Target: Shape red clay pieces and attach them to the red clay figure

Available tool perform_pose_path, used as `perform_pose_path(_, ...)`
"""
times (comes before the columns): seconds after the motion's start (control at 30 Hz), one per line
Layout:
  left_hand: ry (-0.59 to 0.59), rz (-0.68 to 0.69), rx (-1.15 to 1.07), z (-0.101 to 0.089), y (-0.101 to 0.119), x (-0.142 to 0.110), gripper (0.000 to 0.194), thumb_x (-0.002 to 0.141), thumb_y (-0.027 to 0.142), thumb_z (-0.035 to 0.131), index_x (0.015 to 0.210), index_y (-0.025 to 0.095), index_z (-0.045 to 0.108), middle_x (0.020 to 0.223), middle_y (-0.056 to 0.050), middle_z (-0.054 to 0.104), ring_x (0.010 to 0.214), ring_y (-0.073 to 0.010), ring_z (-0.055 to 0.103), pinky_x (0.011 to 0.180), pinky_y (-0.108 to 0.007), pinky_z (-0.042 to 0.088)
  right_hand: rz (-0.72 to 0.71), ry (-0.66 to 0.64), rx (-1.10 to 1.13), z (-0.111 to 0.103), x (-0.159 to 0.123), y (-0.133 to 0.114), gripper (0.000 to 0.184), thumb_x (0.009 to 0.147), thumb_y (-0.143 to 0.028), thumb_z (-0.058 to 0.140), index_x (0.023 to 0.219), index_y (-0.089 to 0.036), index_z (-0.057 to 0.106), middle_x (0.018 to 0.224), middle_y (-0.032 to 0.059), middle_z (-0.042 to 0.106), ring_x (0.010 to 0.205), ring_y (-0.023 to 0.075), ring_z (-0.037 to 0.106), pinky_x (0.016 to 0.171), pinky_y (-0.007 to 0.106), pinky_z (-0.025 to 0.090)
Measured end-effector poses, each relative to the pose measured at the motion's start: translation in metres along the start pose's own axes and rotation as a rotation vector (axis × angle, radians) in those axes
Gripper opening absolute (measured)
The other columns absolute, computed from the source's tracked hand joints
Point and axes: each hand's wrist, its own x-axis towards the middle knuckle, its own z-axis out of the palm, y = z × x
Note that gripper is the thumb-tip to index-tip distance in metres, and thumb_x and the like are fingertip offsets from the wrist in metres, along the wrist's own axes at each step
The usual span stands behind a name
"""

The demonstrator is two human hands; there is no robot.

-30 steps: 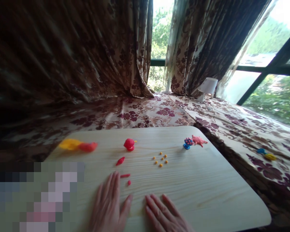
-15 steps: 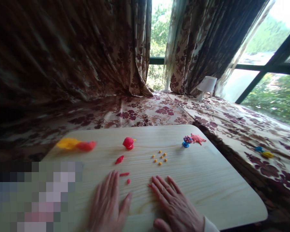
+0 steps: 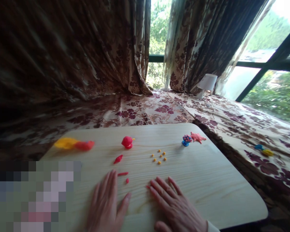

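My left hand (image 3: 106,199) lies flat on the light wooden table (image 3: 215,180), fingers stretched forward and thumb apart. By its fingertips is a thin red clay strip (image 3: 122,174), with a small red clay oval (image 3: 127,180) just nearer to me. My right hand (image 3: 170,203) is also flat, palm down. A red clay tip (image 3: 147,186) pokes out beside its index finger; the rest is hidden under the fingers. Farther off are a red pointed clay piece (image 3: 118,159), a rounded red clay shape (image 3: 127,142) and several small yellow clay balls (image 3: 160,156).
Yellow clay (image 3: 66,143) and red clay (image 3: 84,145) lie at the far left. At the far right stand a blue clay cup-like figure (image 3: 186,140) and a pink clay shape (image 3: 197,137). Beyond are blue and yellow clay (image 3: 267,152), a white lamp (image 3: 207,82) and floral curtains (image 3: 103,48).
The view has shifted slightly, so the table pieces appear a little farther left. Both hands remain flat, with the right one barely moved relative to the table.
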Motion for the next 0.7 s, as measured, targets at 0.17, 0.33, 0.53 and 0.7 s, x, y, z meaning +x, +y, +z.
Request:
perform_pose_path(0.17, 0.092, 0.045, -0.159, -0.014, 0.021, 0.019, 0.046, 0.083, 0.021, 0.049, 0.128, 0.016, 0.043, 0.122, -0.014, 0.058, 0.12, -0.027, 0.045, 0.101, -0.047, 0.029, 0.163, -0.022, 0.098, -0.019, -0.001, 0.009, 0.066, 0.089, -0.05, 0.042, 0.144, -0.022, 0.02, 0.148, 0.0065, 0.027, 0.136, 0.0265, 0.022, 0.108, 0.046, 0.024)
perform_pose_path(0.33, 0.016, 0.167, -0.251, -0.018, 0.053, 0.04, 0.031, 0.079, 0.012, 0.051, 0.108, 0.021, 0.058, 0.107, -0.006, 0.065, 0.113, -0.0258, 0.05, 0.099, -0.049, 0.03, 0.263, 0.049, 0.009, -0.031, -0.011, 0.008, 0.057, 0.092, -0.037, 0.04, 0.143, -0.016, 0.025, 0.147, 0.0076, 0.029, 0.137, 0.0264, 0.021, 0.104, 0.047, 0.031)
perform_pose_path(0.53, -0.002, 0.109, -0.341, -0.014, 0.069, 0.052, 0.03, 0.081, 0.012, 0.049, 0.108, 0.021, 0.06, 0.1, -0.005, 0.066, 0.108, -0.0254, 0.052, 0.099, -0.053, 0.03, 0.388, 0.06, -0.01, -0.021, -0.019, 0.011, 0.037, 0.091, -0.027, 0.044, 0.126, -0.019, 0.049, 0.136, 0.0069, 0.048, 0.13, 0.0258, 0.034, 0.102, 0.046, 0.036)
perform_pose_path(0.7, -0.031, 0.046, -0.432, -0.015, 0.08, 0.061, 0.026, 0.082, 0.013, 0.048, 0.101, 0.021, 0.064, 0.098, -0.004, 0.066, 0.108, -0.0249, 0.052, 0.102, -0.054, 0.027, 0.572, 0.192, 0.046, -0.019, -0.009, 0.025, 0.025, 0.086, -0.021, 0.049, 0.11, -0.02, 0.058, 0.11, 0.0094, 0.06, 0.107, 0.0246, 0.052, 0.088, 0.041, 0.045)
